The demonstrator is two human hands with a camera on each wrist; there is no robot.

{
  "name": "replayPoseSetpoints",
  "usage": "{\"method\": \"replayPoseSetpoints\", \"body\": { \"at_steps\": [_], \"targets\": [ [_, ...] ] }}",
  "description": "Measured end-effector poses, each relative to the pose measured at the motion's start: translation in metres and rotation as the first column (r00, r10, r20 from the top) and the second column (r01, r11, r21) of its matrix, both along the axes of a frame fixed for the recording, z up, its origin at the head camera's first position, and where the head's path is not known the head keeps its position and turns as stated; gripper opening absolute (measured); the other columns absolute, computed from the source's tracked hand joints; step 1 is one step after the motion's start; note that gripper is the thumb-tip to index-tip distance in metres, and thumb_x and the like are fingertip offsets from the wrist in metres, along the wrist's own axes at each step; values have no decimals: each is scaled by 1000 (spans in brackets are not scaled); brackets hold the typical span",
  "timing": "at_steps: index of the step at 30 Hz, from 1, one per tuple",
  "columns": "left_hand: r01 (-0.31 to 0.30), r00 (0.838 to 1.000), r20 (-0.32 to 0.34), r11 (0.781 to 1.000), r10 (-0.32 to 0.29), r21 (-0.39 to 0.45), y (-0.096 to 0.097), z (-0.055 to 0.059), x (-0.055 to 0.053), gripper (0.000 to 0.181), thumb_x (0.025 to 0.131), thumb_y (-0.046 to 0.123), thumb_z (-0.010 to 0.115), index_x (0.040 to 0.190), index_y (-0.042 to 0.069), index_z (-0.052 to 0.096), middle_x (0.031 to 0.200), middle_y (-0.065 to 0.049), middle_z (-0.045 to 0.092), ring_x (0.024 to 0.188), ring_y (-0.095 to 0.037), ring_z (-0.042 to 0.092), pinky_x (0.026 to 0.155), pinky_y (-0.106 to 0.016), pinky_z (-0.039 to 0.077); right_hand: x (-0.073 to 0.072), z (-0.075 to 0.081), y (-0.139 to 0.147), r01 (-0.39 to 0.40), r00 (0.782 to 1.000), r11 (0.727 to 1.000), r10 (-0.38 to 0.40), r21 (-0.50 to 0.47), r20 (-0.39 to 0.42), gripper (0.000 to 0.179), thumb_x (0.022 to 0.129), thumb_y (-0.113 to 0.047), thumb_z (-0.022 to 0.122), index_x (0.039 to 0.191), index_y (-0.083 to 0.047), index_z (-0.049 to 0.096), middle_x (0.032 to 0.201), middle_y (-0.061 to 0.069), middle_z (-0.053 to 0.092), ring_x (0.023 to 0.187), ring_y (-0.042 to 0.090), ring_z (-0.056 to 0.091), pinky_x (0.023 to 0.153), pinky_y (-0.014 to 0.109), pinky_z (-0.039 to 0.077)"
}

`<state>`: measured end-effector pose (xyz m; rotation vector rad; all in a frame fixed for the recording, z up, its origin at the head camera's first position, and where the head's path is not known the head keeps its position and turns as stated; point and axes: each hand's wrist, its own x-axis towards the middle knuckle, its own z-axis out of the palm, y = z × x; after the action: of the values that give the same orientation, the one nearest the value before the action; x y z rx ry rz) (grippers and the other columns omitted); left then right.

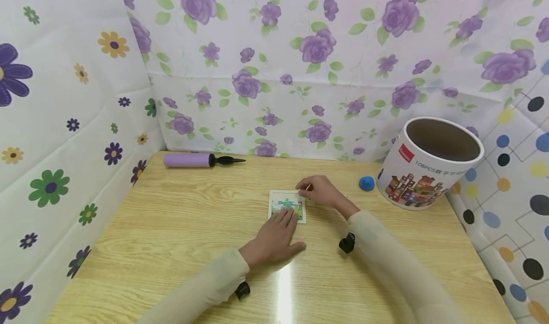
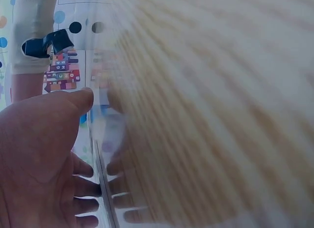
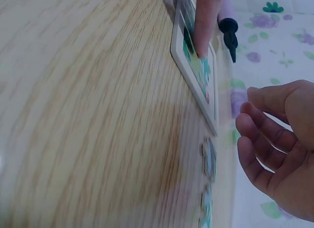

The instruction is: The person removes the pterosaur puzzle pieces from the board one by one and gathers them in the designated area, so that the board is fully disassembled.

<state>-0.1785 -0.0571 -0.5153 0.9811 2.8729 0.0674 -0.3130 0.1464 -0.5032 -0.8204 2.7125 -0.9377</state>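
A small jigsaw puzzle board [image 1: 301, 220] with a white frame and a green and blue picture lies flat on the table. My left hand [image 1: 276, 236] rests on its lower part, fingers straight and thumb out to the side. Over the board's upper right corner hovers my right hand [image 1: 323, 191], fingers loosely bent. In the right wrist view, the fingers [image 3: 262, 171] and thumb show nothing between them. Loose puzzle pieces [image 3: 209, 160] lie on the table just beyond the board's corner, mostly hidden under the right hand in the head view.
A large white printed bucket [image 1: 429, 171] stands at the back right, with a small blue object [image 1: 366, 183] beside it. A purple hand pump [image 1: 188, 160] with a black nozzle lies at the back left. Patterned cloth walls [image 1: 257, 100] enclose the wooden table [image 1: 193, 209].
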Motion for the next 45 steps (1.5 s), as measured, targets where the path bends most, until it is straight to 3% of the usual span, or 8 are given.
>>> {"method": "replayPoseSetpoints", "body": {
  "at_steps": [5,11,16,21,34,45],
  "targets": [
    [4,1000,7,1000,-5,10,-2,0,2,82,104,61,42,159,1,32,166,-19,27,154,-31,26,123,-42,27,-1,0,-14,-50,999,999,50,-20,-8,21,100,-15,68,117,-6,76,103,3,75,86,12,68,78,33,57],
    [22,1000,8,1000,-22,-4,-5,-4,1,84,104,62,41,161,1,27,167,-19,24,155,-30,23,124,-39,25,-1,-2,-32,-108,994,993,109,-47,24,23,100,-17,68,119,-7,76,101,1,76,78,10,69,71,31,58],
    [37,999,1,999,-37,-4,-6,-5,0,84,104,60,42,161,0,27,167,-19,25,155,-31,23,124,-41,26,-3,-9,-42,-140,990,989,141,-40,23,19,99,-20,70,113,-11,79,103,-1,77,84,8,69,76,30,58],
    [46,999,-11,999,-46,3,-8,-7,0,83,104,60,44,159,-1,30,165,-21,28,154,-33,25,123,-42,28,-4,-14,-51,-135,991,991,135,-22,21,16,97,-23,72,108,-16,81,104,-2,76,88,9,68,80,31,57],
    [64,998,16,998,-64,-11,-10,-5,-3,85,105,60,40,161,-2,22,168,-21,17,157,-30,15,126,-37,17,-3,-23,-61,-142,990,990,142,0,24,14,96,-24,74,105,-18,82,95,-5,68,86,9,61,78,31,54],
    [51,997,63,999,-51,8,-10,-5,-4,87,104,62,42,162,0,20,169,-19,14,157,-28,11,126,-36,18,6,-21,-65,-101,994,995,102,-18,29,10,96,-19,73,100,-16,82,96,-4,74,84,10,64,81,33,55]
  ]
}}
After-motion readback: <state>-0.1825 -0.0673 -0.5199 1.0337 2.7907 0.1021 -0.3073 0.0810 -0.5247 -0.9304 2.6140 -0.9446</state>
